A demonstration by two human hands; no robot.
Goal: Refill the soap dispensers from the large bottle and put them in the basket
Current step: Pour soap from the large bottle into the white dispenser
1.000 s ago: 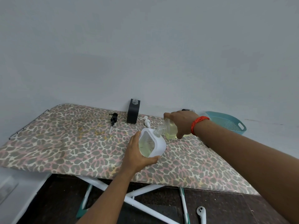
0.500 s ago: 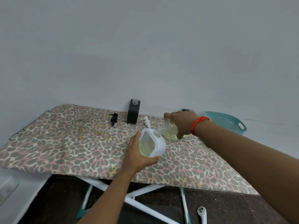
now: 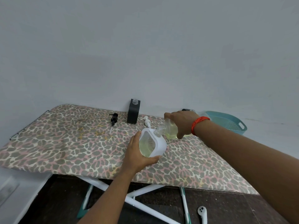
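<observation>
Pour step: right hand [image 3: 181, 122] grips tilted large bottle [image 3: 169, 130], neck at mouth of white dispenser [image 3: 155, 143]. Left hand [image 3: 135, 156] grips dispenser, tilted, over ironing board [image 3: 64, 143]. Advice: align necks, tilt slowly, stop short of overflow. Basket [image 3: 226, 122] at board's far right end.

The place looks like a plain room in a home, used as a laundry or utility corner. An ironing board [image 3: 64, 151] with a leopard-print cover fills the middle, standing on white folding legs [image 3: 137, 206] over a dark floor [image 3: 56, 199] at 6 o'clock. A bare pale wall [image 3: 145, 54] rises behind at 12 o'clock. A teal plastic basket [image 3: 241, 126] sits at 2 o'clock. A black soap dispenser [image 3: 133, 113] stands at 12 o'clock, between a black pump head [image 3: 113, 118] and a white pump head [image 3: 147, 122].
</observation>
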